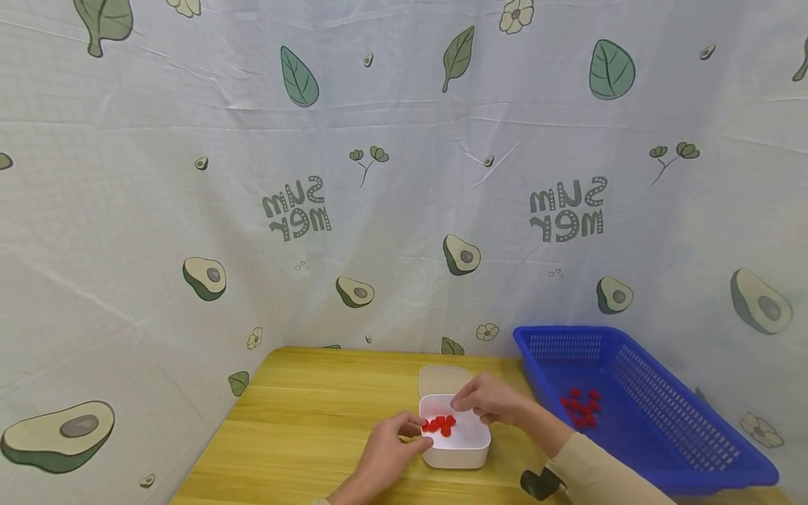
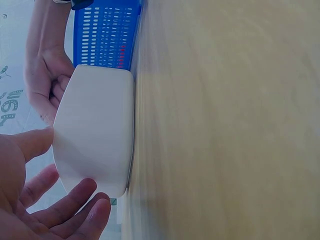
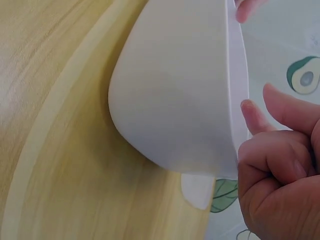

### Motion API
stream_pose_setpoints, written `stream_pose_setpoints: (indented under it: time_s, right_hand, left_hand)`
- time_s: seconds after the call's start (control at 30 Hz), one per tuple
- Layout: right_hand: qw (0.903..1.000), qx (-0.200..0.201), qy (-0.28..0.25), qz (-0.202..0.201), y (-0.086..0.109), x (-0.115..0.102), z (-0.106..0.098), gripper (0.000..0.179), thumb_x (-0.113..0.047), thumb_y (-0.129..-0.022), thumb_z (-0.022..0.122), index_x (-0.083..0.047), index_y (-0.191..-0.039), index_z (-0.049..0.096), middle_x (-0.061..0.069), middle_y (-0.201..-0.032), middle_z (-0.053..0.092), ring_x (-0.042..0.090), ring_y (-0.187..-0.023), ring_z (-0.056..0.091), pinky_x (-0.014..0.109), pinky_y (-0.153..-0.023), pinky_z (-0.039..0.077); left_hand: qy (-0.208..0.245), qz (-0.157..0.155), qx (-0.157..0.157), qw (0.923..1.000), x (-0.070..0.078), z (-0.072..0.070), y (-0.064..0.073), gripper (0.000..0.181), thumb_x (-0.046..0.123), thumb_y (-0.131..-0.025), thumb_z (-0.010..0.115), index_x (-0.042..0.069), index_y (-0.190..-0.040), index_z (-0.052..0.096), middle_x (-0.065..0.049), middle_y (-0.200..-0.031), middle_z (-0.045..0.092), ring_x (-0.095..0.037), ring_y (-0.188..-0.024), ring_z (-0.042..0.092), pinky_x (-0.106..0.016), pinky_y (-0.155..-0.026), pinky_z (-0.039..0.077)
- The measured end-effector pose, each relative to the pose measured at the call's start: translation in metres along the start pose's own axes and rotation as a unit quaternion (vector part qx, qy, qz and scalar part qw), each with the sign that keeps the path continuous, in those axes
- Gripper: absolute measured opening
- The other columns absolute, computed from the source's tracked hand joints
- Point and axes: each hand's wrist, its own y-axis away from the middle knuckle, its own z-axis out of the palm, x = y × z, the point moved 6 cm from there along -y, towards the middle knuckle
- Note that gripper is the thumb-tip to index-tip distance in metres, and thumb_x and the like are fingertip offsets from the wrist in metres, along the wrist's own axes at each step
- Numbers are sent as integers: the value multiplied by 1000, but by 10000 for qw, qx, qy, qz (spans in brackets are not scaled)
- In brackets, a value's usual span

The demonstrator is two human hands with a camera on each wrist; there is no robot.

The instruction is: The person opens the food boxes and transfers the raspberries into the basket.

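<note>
A white box [image 1: 456,459], open at the top, stands on the wooden table. Several small red pieces [image 1: 440,424] lie inside it toward its left side; their kind is too small to tell. My left hand [image 1: 390,449] is at the box's left front corner, thumb and fingers spread; in the left wrist view its thumb is at the rim. Over the back right rim is my right hand [image 1: 489,398]. In the right wrist view its thumb and forefinger stand apart with nothing visible between them, while the other fingers are curled.
A blue basket [image 1: 669,414] with perforated walls stands to the right, with several red pieces [image 1: 581,407] in it. A pale flat lid [image 1: 442,379] lies behind the box. The wooden table [image 1: 303,421] meets a patterned curtain [image 1: 404,294] at the back.
</note>
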Motion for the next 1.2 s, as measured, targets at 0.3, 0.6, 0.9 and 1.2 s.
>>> stream_pose_setpoints:
  time_s: [0.3, 0.6, 0.9, 1.2]
  right_hand:
    - [9983, 344, 381, 273, 1, -6, 8, 17, -11, -90, 74, 0, -102, 76, -2, -55, 38, 12, -47, 29, 19, -47, 28]
    - [9916, 742, 984, 398, 0, -9, 16, 10, -8, -86, 76, -4, -95, 78, 1, -61, 48, 11, -44, 28, 19, -43, 27]
    - [9749, 1060, 1923, 361, -4, -11, 24, 9, -3, -81, 76, -3, -76, 69, 5, -62, 53, 12, -43, 31, 20, -41, 27]
    - [9579, 1322, 2549, 95, -9, -10, 30, 18, 5, -77, 73, -3, -71, 59, 7, -62, 53, 15, -49, 40, 21, -42, 32]
  left_hand:
    - [-84, 37, 45, 9999, 1, -1, 0, 27, 31, -86, 80, 16, -108, 72, 1, -101, 73, -17, -90, 66, -42, -80, 60]
    - [-108, 80, 65, 9999, 2, -2, 0, 27, 30, -86, 80, 16, -107, 71, -1, -101, 73, -17, -90, 67, -40, -79, 60]
    - [-128, 160, 21, 9998, 2, -2, 1, 26, 30, -87, 79, 14, -107, 71, 1, -100, 73, -17, -89, 67, -40, -79, 60]
    - [-91, 147, 9, 9999, 1, -1, 1, 27, 30, -87, 79, 15, -107, 72, 1, -100, 73, -17, -90, 67, -41, -79, 60]
